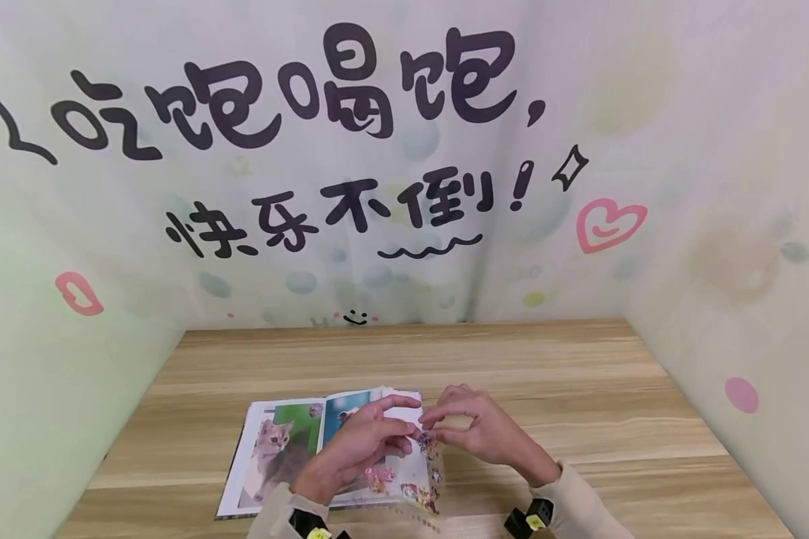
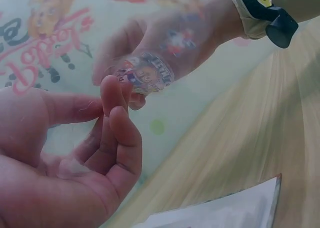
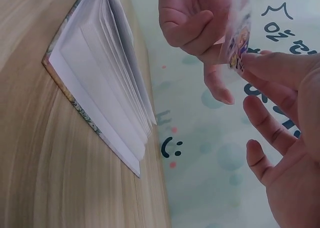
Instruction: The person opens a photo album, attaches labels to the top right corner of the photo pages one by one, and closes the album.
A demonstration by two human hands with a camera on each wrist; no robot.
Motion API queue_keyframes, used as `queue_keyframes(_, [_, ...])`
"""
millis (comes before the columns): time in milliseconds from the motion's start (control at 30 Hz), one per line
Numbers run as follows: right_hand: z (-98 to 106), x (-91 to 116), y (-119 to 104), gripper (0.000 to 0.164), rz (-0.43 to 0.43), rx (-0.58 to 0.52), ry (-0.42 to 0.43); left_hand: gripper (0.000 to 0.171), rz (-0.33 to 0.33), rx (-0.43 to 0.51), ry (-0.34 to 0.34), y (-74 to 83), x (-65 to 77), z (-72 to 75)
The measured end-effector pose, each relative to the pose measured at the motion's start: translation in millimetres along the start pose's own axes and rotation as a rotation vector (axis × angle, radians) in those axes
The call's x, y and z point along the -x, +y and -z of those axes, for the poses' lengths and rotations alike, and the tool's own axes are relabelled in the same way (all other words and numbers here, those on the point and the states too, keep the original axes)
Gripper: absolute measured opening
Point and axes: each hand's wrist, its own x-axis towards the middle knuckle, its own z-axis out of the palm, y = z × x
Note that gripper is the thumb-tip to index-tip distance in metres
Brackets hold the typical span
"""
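A clear sticker sheet (image 1: pixel 410 491) with small colourful cartoon stickers hangs between my hands, above the right page of an open book (image 1: pixel 243 479). My left hand (image 1: pixel 367 438) pinches the sheet between thumb and fingers. From the other side my right hand (image 1: pixel 479 427) reaches in, its thumb and index finger on the sheet's edge by a cartoon sticker (image 3: pixel 241 46). In the left wrist view the same see-through sheet (image 2: pixel 177 40) covers part of the right hand. Whether that sticker has come loose from the sheet, I cannot tell.
The book's left page carries a cat picture (image 1: pixel 273 457) and a small round sticker (image 1: pixel 315 410). Part of a blue picture (image 1: pixel 340 406) shows on the right page. A wood-grain table (image 1: pixel 546 359) lies beneath, with a printed cloth backdrop (image 1: pixel 445 284) behind.
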Motion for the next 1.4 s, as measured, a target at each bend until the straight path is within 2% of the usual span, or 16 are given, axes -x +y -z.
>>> queue_keyframes(233, [-2.0,0.6,0.5,0.021,-0.002,0.001,-0.007,0.048,-0.01,0.018,0.005,-2.0,0.0,0.1])
queue_keyframes(333, [-2.6,1.6,0.7,0.022,-0.005,-0.001,-0.008,0.047,-0.017,0.018,-0.015,-3.1,-0.2,1.4])
queue_keyframes(500, [-2.5,2.6,-0.7,0.017,-0.07,-0.041,-0.02,0.048,-0.033,0.002,-0.069,-4.2,0.0,3.6])
queue_keyframes(667, [-3.0,2.1,-2.3,0.015,-0.101,-0.094,-0.048,0.046,-0.031,0.004,-0.085,-4.5,0.8,4.3])
queue_keyframes(933, [-6.2,3.5,-2.6,0.018,-0.097,-0.078,-0.046,0.046,-0.009,0.024,-0.055,-5.1,2.1,3.5])
queue_keyframes(1100, [-7.5,3.6,-2.1,0.023,-0.057,-0.056,-0.026,0.05,0.0,0.027,-0.045,-6.4,1.8,2.9])
queue_keyframes(1333, [-1.6,-6.6,-23.1,0.023,-0.045,-0.068,-0.044,0.049,0.012,0.065,-0.05,-8.1,0.2,2.5])
queue_keyframes(1400, [-2.6,-5.1,-20.4,0.022,-0.049,-0.065,-0.044,0.051,0.015,0.08,-0.055,-8.8,-0.4,2.1])
